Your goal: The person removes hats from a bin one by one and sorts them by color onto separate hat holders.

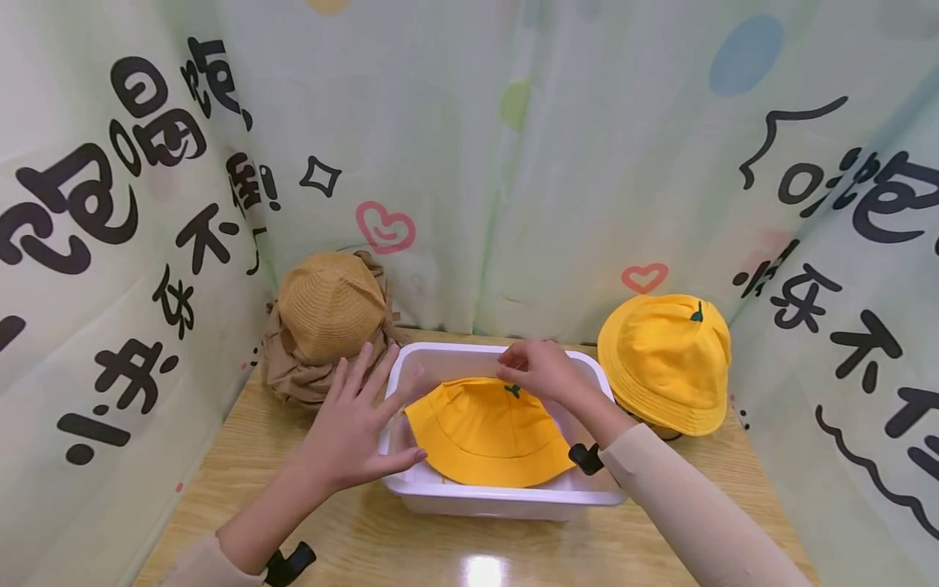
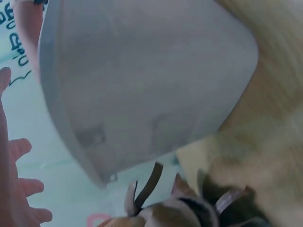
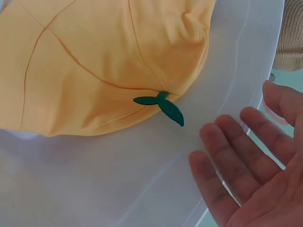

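Observation:
A yellow bucket hat [image 1: 484,432] with a green sprout on its crown lies in a white plastic bin [image 1: 506,493]. Over the bin's left rim my left hand [image 1: 352,436] spreads its fingers, holding nothing. My right hand [image 1: 539,371] hovers at the back of the bin, just past the hat's crown. In the right wrist view its fingers [image 3: 236,161] are loosely bent and apart from the green sprout [image 3: 165,104]. The left wrist view shows the bin's outer wall [image 2: 151,85] and a few left fingertips.
A tan woven hat [image 1: 333,306] sits on a brown fabric heap [image 1: 293,375] at the back left. Another yellow hat [image 1: 667,359] with a sprout stands raised right of the bin. Printed curtains [image 1: 469,163] enclose the wooden table [image 1: 293,505] on three sides.

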The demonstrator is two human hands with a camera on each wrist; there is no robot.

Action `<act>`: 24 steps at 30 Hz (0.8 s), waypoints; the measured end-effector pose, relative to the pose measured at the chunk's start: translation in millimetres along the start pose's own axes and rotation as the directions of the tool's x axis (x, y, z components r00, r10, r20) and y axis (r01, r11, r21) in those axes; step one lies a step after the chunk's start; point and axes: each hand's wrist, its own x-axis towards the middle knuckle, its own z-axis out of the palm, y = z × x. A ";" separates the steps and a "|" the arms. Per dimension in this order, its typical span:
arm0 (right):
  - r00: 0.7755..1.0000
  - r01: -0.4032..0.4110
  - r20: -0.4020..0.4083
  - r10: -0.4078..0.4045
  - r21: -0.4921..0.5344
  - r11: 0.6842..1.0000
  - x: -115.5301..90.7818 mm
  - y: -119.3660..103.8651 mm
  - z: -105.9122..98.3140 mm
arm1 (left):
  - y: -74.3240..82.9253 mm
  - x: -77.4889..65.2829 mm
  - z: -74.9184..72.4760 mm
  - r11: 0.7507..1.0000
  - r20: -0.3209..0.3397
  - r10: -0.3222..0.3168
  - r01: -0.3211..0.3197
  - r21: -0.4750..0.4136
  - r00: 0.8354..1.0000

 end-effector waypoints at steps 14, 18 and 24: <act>0.972 -0.167 0.127 0.199 -0.225 0.960 -7.6 9.7 -4.2 | 30.0 -21.5 17.4 0.998 0.111 -0.058 0.062 -0.028 0.992; 0.972 -0.158 0.133 0.191 -0.229 0.961 -7.3 15.6 2.4 | 33.7 -22.5 22.3 0.997 0.140 -0.071 0.074 -0.015 0.988; 0.975 -0.153 0.125 0.183 -0.217 0.964 -6.1 23.8 14.0 | 37.1 -24.5 28.6 0.995 0.162 -0.098 0.100 -0.004 0.982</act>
